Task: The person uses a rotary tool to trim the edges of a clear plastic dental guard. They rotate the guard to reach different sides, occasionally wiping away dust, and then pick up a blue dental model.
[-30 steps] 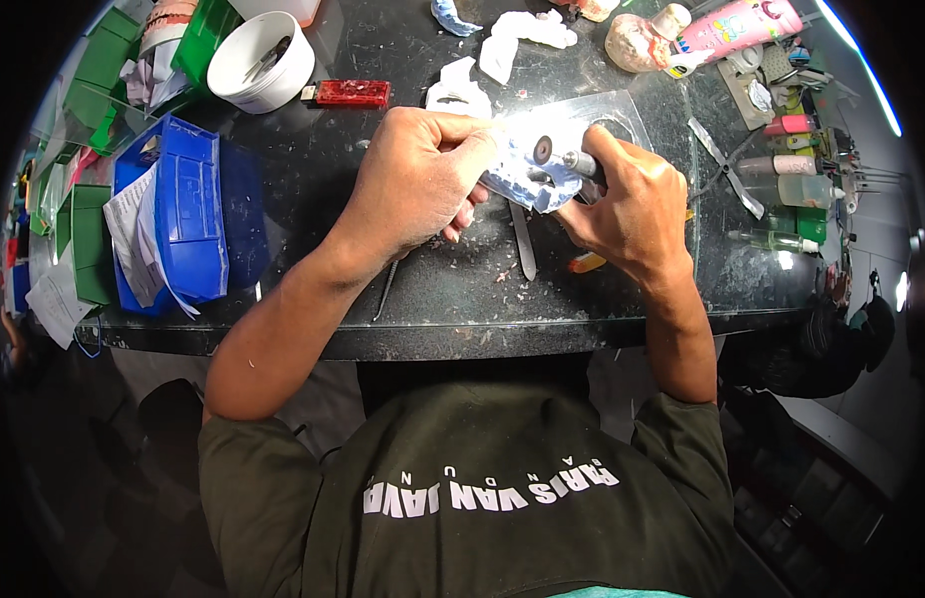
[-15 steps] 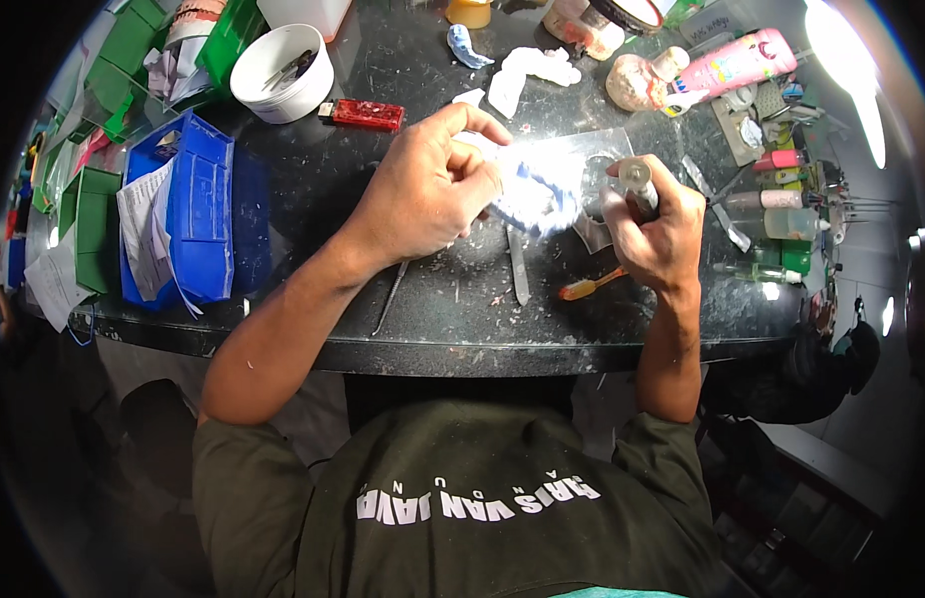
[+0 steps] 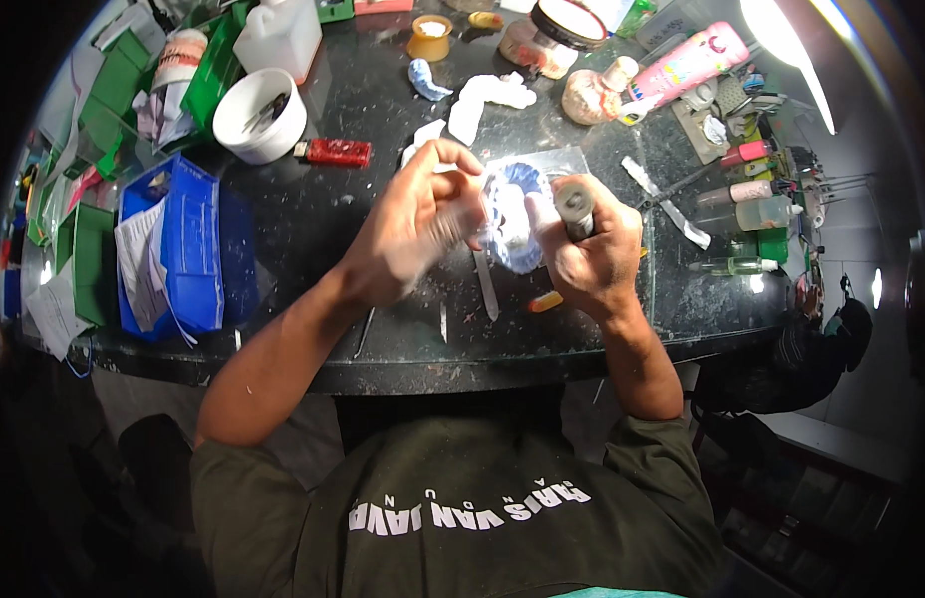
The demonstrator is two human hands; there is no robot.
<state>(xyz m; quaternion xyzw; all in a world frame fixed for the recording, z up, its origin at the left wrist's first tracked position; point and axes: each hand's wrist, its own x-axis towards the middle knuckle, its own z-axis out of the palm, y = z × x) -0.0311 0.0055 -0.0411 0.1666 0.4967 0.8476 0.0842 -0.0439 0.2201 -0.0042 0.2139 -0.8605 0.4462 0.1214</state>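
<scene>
A blue-and-white dental cast (image 3: 517, 217), horseshoe shaped, is brightly lit between my hands. My left hand (image 3: 422, 224) is at its left edge with fingers bent; motion smears the thumb and lower fingers, so its hold is unclear. Wrapped in my right hand (image 3: 600, 249) is a grey cylindrical tool (image 3: 575, 206), its round end facing up and its working end hidden. The right thumb lies against or just over the cast's right side. A clear plastic sheet (image 3: 567, 159) lies behind it. Below are a flat metal spatula (image 3: 486, 289) and an orange-handled brush (image 3: 545, 301), partly covered.
At left stand a blue bin (image 3: 193, 249) with papers and a white bowl (image 3: 248, 145) of small tools. A red lighter-like item (image 3: 340, 152) lies nearby. White putty pieces (image 3: 482, 100), a pink bottle (image 3: 693, 65), small bottles (image 3: 771, 212) and crossed strips (image 3: 671, 204) lie beyond and right.
My right hand has moved left with the grey tool, up to the cast. The cast now shows its horseshoe shape more fully. My left hand's fingers have shifted and blurred. The whole view has shifted slightly.
</scene>
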